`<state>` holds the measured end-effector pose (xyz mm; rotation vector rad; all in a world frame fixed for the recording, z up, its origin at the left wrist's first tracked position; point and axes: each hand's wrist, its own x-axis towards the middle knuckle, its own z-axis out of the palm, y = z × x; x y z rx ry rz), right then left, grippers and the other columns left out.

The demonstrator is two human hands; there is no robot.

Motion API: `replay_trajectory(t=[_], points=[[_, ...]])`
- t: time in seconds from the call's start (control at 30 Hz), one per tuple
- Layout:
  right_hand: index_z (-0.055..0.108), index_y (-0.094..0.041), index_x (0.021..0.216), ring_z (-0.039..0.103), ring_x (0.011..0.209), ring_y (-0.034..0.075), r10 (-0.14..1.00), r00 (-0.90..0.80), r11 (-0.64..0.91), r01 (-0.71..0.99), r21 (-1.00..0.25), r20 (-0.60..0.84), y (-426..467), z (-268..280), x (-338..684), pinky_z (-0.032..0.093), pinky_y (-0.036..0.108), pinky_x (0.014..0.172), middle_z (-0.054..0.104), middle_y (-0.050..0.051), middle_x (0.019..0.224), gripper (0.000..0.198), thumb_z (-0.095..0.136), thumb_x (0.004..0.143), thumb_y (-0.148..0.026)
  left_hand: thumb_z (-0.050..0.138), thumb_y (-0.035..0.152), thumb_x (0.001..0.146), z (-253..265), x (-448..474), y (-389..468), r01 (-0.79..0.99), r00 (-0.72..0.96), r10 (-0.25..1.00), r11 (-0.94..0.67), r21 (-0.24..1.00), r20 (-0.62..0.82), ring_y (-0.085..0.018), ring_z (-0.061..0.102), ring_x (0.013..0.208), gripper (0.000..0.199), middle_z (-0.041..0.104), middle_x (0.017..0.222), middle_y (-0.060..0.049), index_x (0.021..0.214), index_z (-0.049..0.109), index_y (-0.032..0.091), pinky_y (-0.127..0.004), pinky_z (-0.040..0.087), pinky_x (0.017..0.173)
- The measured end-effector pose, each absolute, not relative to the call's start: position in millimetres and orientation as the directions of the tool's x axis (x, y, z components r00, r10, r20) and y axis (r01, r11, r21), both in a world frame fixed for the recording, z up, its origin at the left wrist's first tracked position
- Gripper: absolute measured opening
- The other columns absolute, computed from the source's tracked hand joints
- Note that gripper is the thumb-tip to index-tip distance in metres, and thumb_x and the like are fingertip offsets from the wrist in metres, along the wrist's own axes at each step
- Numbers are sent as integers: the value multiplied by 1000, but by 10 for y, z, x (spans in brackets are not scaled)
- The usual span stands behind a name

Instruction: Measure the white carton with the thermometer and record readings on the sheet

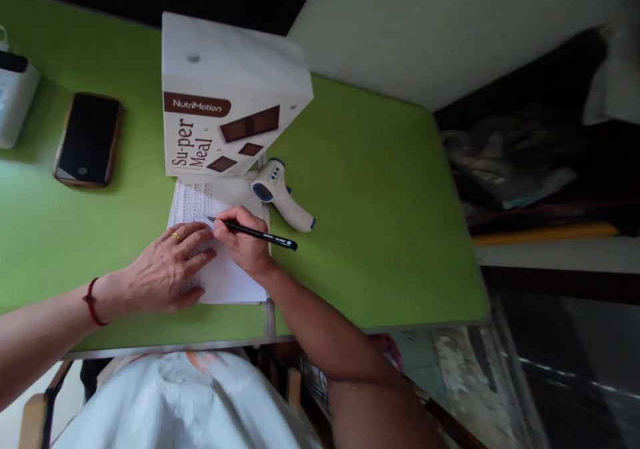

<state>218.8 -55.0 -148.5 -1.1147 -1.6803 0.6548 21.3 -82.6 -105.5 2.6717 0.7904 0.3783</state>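
Note:
A black pen (260, 234) is gripped in my right hand (243, 239), its tip at the sheet of paper (235, 279). Rows of small handwriting fill the left part of that sheet, and its right part is blank. My left hand (173, 262) lies flat on the paper's left side, fingers stretched out, with a gold ring on one finger. Just behind the sheet stands a white NutriMotion box (200, 79), close to its top edge. A white and blue infrared thermometer (285, 199) rests to the right of the paper, partly over its corner.
On the left of the green table (380, 222) lies a dark phone (90, 139) in a worn case. A white device (15, 99) with a black top is cut off by the left edge. Beyond the table's right side, a dark shelf holds plastic bags (515, 162).

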Motion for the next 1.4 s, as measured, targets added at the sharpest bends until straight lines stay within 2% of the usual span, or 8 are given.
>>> replay_trajectory(t=[0.23,0.4,0.67,0.9,1.3,1.4], points=[[61,-18,77,50,55,8,894,-108,442,370,-817,435,-549,-1472,2194,43,19,55,59,-3,64,12,58,88,-23,64,32,87,-1064,207,-831,475,810,565,-790,388,157,-41,43,136,45,53,134,-22,123,64,5,-56,43,112],[61,-18,78,51,57,9,900,-86,425,399,-813,428,-552,-1490,2195,45,20,57,59,-2,65,16,58,90,-28,63,32,87,-1062,204,-823,470,812,561,-793,389,163,-41,44,135,44,54,134,-22,123,64,5,-56,43,112],[60,-17,79,52,57,8,874,-50,470,331,-818,483,-554,-1493,2183,44,19,57,59,-4,65,12,59,90,-23,64,33,87,-1072,204,-828,470,812,561,-792,391,161,-40,42,137,45,53,136,-22,123,64,6,-56,42,113],[60,-18,77,51,56,9,907,-48,405,379,-832,419,-559,-1496,2181,45,21,57,58,-2,64,19,58,90,-31,64,32,87,-1058,197,-825,473,816,560,-790,390,144,-41,42,137,46,53,136,-23,124,63,6,-56,42,113],[58,-18,76,50,56,8,899,-74,428,362,-828,432,-557,-1474,2187,43,19,57,57,-3,64,15,58,89,-25,64,32,87,-1059,199,-819,471,817,558,-791,391,144,-41,43,137,46,53,136,-23,124,63,6,-57,42,112],[59,-17,77,51,56,9,906,-51,410,358,-839,421,-547,-1475,2202,44,19,57,59,-3,64,16,57,89,-28,65,32,87,-1063,196,-817,471,816,559,-791,391,147,-40,43,137,45,53,137,-22,124,63,7,-56,42,114]])
